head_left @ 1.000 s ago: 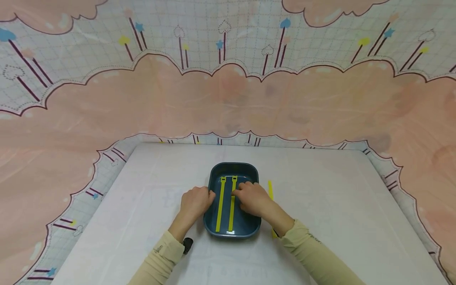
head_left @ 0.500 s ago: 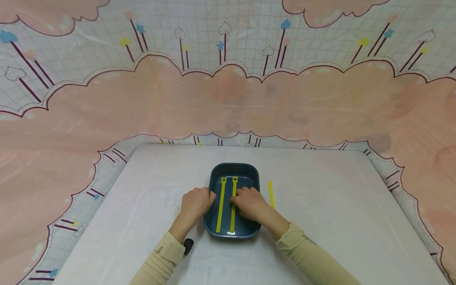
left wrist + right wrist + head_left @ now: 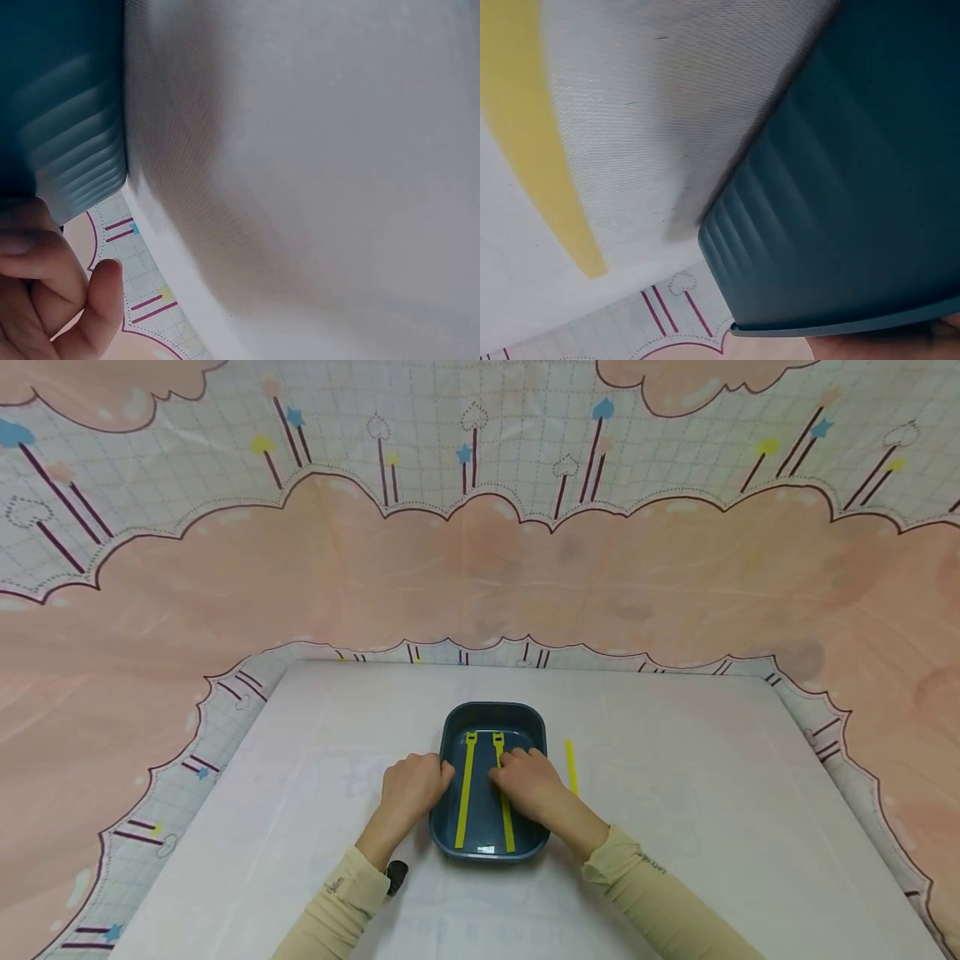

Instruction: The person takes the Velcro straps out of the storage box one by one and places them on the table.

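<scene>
A dark blue-green rectangular tray [image 3: 491, 716] stands on the white table, with two yellow slotted-end cable straps lying lengthwise in it. My left hand [image 3: 414, 785] grips the tray's left rim; in the left wrist view its curled fingers show beside the ribbed outer wall. Inside the tray, my right hand [image 3: 531, 783] pinches the right strap [image 3: 507, 831] near its middle, thumb and finger together. This strap now lies slanted, its near end toward the right. The left strap [image 3: 465, 793] lies almost straight. In the right wrist view the tray wall hides most of that hand.
A third yellow strap [image 3: 571, 767] lies on the table [image 3: 697, 777] right of the tray, partly hidden under the right forearm. A black object [image 3: 397, 877] shows at the left wrist. Printed cloth [image 3: 480, 577] hangs behind the table.
The right strap's near end has swung to the right, and its slotted end has shifted slightly right. My right hand moved a little toward me earlier, then slightly right. The left hand stays at the rim.
</scene>
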`<state>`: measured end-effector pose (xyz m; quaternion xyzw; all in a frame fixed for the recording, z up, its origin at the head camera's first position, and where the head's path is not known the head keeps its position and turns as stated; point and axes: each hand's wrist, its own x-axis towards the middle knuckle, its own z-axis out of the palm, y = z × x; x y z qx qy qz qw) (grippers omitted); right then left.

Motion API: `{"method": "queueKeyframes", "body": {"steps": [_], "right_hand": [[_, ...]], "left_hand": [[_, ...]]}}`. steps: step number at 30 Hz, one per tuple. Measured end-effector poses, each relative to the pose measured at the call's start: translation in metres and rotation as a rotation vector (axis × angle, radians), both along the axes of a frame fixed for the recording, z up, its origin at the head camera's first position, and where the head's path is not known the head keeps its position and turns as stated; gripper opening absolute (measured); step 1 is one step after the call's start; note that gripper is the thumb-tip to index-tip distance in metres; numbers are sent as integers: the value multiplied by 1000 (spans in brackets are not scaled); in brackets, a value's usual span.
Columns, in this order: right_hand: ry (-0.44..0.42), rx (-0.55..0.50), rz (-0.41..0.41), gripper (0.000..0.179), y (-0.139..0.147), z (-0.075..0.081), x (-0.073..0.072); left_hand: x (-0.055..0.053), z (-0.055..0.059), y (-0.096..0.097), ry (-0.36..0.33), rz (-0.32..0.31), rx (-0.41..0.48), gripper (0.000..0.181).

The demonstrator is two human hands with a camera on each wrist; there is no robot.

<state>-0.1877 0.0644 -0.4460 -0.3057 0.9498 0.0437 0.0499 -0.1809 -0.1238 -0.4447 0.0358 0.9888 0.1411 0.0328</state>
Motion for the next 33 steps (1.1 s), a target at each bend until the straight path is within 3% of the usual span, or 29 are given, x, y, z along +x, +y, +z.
{"method": "queueKeyframes", "body": {"steps": [11,17,23,33], "right_hand": [[113,115,89,12,4,1,-2],[91,179,176,10,6,4,-6],[8,217,128,25,7,11,-12],[74,222,115,24,5,7,-15]], "left_hand": [[-2,-1,-1,23,-5,-2,36],[-2,-2,-1,30,-2,3,36],[-2,-2,0,29,-5,2,37],[-4,-2,1,4,6,-6,36]]}}
